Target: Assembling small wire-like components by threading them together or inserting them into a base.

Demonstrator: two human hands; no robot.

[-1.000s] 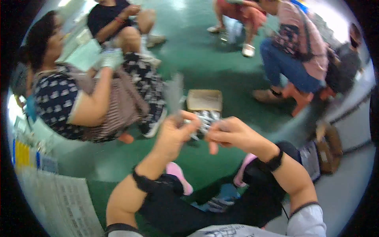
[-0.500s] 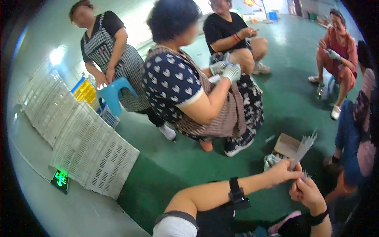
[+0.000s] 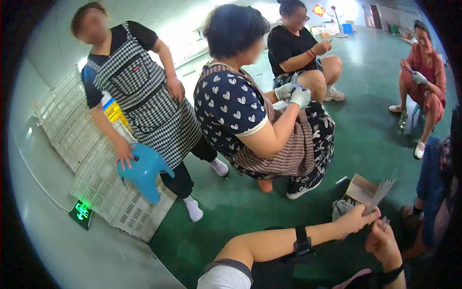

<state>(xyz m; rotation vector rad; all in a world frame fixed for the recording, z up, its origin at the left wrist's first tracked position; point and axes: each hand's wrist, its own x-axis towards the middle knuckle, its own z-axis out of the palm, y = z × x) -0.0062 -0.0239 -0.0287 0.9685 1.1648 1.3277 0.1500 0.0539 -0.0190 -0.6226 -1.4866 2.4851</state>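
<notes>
My left hand (image 3: 353,220) is closed round a fanned bundle of thin, translucent strips (image 3: 382,191), whose loose ends point up and away. Just to its right, my right hand (image 3: 383,244) pinches a few similar thin pieces (image 3: 385,221); only their short tips show above the thumb. The strips' exact kind cannot be made out. Beyond my left hand, an open cardboard box (image 3: 356,190) rests on the green floor. A crumpled greyish cloth (image 3: 341,208) lies beside the box, close to my left wrist.
Ahead, a seated person in a striped apron (image 3: 288,159) works with gloved hands. At left, a standing person in a checked apron (image 3: 149,101) holds a blue stool (image 3: 144,166) by stacked white crates (image 3: 139,214). Other people sit farther back and close on my right.
The view has shifted, so most things sit farther right and lower. The person with the blue stool has come nearer, lowering it. My hands have drawn slightly apart, still holding the strips.
</notes>
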